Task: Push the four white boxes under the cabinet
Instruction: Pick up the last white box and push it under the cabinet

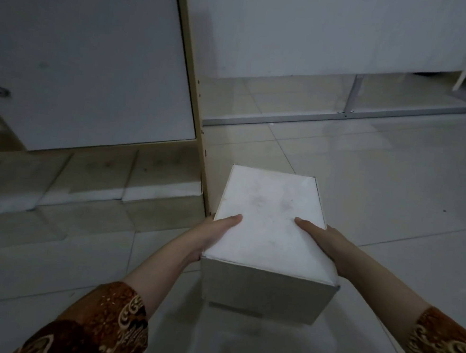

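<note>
My fingers clamp white rectangular cardboard box (269, 228) from both sides: left hand (213, 237), right hand (323, 244), thumbs on top. Box on tiled floor (377, 186), beside wooden cabinet (96, 64) side panel.

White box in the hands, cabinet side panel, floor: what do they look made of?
White box: likely cardboard with a matte white face; creased edges, grey smudges on top.
Cabinet side panel: looks like laminated particleboard, tan edge with small drilled holes.
Floor: seemingly glazed ceramic tile; grout lines and soft reflections.
The left hand and right hand grip the box's sides.
</note>
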A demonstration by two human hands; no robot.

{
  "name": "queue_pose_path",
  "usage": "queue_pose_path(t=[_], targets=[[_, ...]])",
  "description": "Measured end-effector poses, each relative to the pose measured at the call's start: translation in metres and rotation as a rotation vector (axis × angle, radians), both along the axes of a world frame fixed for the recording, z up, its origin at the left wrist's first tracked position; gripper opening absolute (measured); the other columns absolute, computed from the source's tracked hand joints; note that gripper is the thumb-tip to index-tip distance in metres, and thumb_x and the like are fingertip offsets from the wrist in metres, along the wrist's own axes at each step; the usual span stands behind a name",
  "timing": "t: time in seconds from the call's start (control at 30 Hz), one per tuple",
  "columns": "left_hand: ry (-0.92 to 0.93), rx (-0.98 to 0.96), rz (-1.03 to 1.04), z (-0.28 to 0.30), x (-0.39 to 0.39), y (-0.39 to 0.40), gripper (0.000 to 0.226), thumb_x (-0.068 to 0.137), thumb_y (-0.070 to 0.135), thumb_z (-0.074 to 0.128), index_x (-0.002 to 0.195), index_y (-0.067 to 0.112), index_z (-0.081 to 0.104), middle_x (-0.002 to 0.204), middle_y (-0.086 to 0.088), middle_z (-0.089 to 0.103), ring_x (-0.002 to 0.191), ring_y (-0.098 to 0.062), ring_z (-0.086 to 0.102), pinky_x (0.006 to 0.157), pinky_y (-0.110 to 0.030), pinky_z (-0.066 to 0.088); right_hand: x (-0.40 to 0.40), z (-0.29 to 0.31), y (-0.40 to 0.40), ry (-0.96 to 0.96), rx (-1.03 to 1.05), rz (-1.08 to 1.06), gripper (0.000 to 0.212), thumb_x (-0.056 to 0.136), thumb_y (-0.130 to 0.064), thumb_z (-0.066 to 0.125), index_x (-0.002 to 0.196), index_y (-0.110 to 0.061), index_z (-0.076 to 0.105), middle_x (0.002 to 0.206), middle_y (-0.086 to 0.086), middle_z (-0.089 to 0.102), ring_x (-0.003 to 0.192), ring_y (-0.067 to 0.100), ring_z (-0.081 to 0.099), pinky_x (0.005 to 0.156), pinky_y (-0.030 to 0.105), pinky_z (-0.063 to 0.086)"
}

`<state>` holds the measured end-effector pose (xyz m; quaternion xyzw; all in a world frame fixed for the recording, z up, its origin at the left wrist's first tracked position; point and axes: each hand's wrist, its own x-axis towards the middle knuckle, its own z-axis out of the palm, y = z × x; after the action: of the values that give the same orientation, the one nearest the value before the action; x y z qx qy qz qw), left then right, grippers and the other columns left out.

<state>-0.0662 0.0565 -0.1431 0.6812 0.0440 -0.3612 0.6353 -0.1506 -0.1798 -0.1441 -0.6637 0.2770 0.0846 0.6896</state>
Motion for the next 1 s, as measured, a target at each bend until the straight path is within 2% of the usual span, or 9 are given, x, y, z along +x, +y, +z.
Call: queue_pose_path(t=[0.1,0.23,0.37,0.5,0.57,0.7,0.8,0.93,1.0], targets=[[0.014,-0.013,-0.013,0.008,-0.023,0.024,0.022,0.090,0.029,0.061,0.104,0.012,0.066,0.091,-0.001,0.072,0.067,-0.012,0.072,0.054,-0.021,0.057,-0.021,0.008,0.023,0.010,-0.017,0.001,0.051,0.078,-0.044,0.070,0.118,-0.015,0.060,0.104,0.007,0.072,0.085,0.025,0.071,0.057,0.028,0.056],[0.045,-0.048,0.023,0.015,-0.046,0.068,0.039,0.091,0.027,0.059,0.123,0.005,0.060,0.120,-0.013,0.067,0.101,-0.029,0.067,0.083,-0.035,0.056,-0.035,0.014,0.062,0.024,-0.046,0.029,0.040,0.076,-0.047,0.071,0.103,-0.018,0.065,0.088,0.003,0.075,0.072,0.021,0.073,0.052,0.025,0.055],[0.036,-0.073,0.052,0.020,-0.057,0.123,0.039,0.091,0.029,0.058,0.124,0.007,0.060,0.120,-0.013,0.068,0.099,-0.027,0.068,0.079,-0.031,0.057,-0.033,0.021,0.109,0.019,-0.015,0.087,0.034,0.076,-0.045,0.072,0.096,-0.018,0.064,0.077,0.001,0.077,0.064,0.019,0.074,0.048,0.024,0.055],[0.023,-0.088,0.146,0.025,-0.063,0.190,0.041,0.091,0.029,0.057,0.125,0.006,0.059,0.121,-0.013,0.067,0.109,-0.031,0.065,0.096,-0.041,0.050,-0.017,0.032,0.172,-0.004,-0.011,0.176,0.029,0.077,-0.042,0.072,0.092,-0.018,0.063,0.075,0.001,0.077,0.063,0.019,0.074,0.045,0.024,0.055],[0.021,-0.098,0.214,0.027,-0.068,0.224,0.041,0.091,0.030,0.057,0.126,0.007,0.058,0.122,-0.013,0.067,0.111,-0.031,0.064,0.101,-0.043,0.048,-0.006,0.039,0.206,-0.007,-0.039,0.237,0.028,0.078,-0.044,0.071,0.091,-0.021,0.060,0.083,0.001,0.074,0.069,0.020,0.072,0.046,0.024,0.054],[0.005,-0.151,0.356,0.029,-0.084,0.292,0.036,0.094,0.027,0.053,0.123,0.007,0.059,0.122,-0.014,0.066,0.104,-0.029,0.065,0.086,-0.035,0.055,0.015,0.049,0.279,-0.022,-0.095,0.375,0.028,0.079,-0.048,0.068,0.087,-0.025,0.054,0.090,0.001,0.067,0.079,0.020,0.066,0.054,0.028,0.051],[-0.011,-0.168,0.450,0.033,-0.090,0.331,0.037,0.095,0.024,0.049,0.125,0.005,0.057,0.127,-0.017,0.062,0.110,-0.033,0.061,0.088,-0.036,0.052,0.030,0.046,0.324,-0.012,-0.057,0.465,0.030,0.081,-0.047,0.065,0.096,-0.021,0.059,0.097,0.004,0.069,0.086,0.023,0.067,0.067,0.032,0.054],[-0.026,-0.159,0.541,0.042,-0.090,0.387,0.038,0.096,0.025,0.048,0.126,0.003,0.057,0.126,-0.017,0.063,0.109,-0.033,0.061,0.086,-0.034,0.051,0.052,0.049,0.386,-0.019,0.040,0.580,0.024,0.086,-0.042,0.062,0.097,-0.021,0.062,0.094,0.002,0.070,0.080,0.016,0.068,0.058,0.024,0.054],[-0.017,-0.132,0.591,0.050,-0.089,0.414,0.039,0.095,0.026,0.050,0.126,0.004,0.058,0.125,-0.016,0.064,0.111,-0.033,0.061,0.093,-0.039,0.049,0.059,0.054,0.416,-0.057,0.054,0.587,0.028,0.086,-0.039,0.063,0.106,-0.018,0.063,0.098,0.003,0.071,0.081,0.014,0.069,0.056,0.022,0.055]])
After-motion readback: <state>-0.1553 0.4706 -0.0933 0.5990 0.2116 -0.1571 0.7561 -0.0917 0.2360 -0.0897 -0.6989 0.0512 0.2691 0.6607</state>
